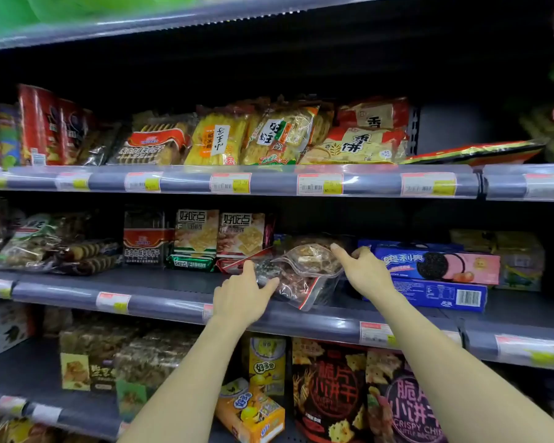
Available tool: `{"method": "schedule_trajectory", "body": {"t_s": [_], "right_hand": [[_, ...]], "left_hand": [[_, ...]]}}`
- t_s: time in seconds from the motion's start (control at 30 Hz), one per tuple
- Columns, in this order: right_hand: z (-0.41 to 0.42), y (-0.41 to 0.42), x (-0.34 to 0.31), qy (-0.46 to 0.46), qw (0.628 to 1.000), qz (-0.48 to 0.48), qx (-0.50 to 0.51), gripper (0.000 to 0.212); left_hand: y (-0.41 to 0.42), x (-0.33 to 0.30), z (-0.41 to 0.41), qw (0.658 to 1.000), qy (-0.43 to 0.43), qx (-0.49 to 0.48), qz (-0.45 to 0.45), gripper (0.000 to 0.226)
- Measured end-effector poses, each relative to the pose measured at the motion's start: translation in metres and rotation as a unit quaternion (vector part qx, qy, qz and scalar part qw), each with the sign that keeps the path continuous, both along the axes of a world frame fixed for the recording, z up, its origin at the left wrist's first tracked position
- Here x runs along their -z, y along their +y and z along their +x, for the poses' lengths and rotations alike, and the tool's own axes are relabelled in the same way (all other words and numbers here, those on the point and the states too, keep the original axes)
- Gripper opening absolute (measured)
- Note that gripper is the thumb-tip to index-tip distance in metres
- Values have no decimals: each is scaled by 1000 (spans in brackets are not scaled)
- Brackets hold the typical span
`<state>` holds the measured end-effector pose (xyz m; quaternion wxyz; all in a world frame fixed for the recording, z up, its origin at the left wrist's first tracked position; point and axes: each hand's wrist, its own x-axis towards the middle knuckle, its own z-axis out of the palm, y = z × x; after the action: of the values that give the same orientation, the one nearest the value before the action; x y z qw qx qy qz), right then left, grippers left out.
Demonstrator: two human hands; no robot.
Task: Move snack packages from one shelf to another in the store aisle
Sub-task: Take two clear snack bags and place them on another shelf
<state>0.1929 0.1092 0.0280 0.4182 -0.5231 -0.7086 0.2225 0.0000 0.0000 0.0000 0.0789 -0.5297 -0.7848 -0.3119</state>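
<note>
A clear plastic snack package (307, 273) with brown pieces inside and a red-edged corner rests on the middle shelf (160, 284). My left hand (242, 297) touches its left side, thumb and fingers spread against the wrapper. My right hand (363, 270) reaches over its right top edge, index finger laid on the package. Both hands are on the package; I cannot tell if it is lifted. More clear packages lie behind it.
Blue and pink cookie boxes (435, 266) sit right of the package. Cracker bags (219, 239) stand to its left. The upper shelf (269, 183) holds rice cracker bags (279, 135). Dark chip bags (330, 391) fill the lower shelf.
</note>
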Motion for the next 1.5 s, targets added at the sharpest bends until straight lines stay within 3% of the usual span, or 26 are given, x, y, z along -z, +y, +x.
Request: {"method": "schedule_trajectory", "body": {"t_s": [0.1,0.4,0.8,1.27,1.5], "right_hand": [[-1,5,-1,30,999,-17,-17,76],[2,14,-1,152,984,-25,-85,71],[7,26,11,252,959,-46,-120,79],[12,20,8,349,919,-58,-175,73],[20,19,9,402,890,-78,-201,68]], "left_hand": [[7,4,-1,1000,10,-1,-10,70],[28,10,5,996,-77,8,-32,86],[39,12,23,971,-214,55,92,92],[39,9,20,954,-238,108,150,93],[44,4,21,912,-320,172,190,90]]}}
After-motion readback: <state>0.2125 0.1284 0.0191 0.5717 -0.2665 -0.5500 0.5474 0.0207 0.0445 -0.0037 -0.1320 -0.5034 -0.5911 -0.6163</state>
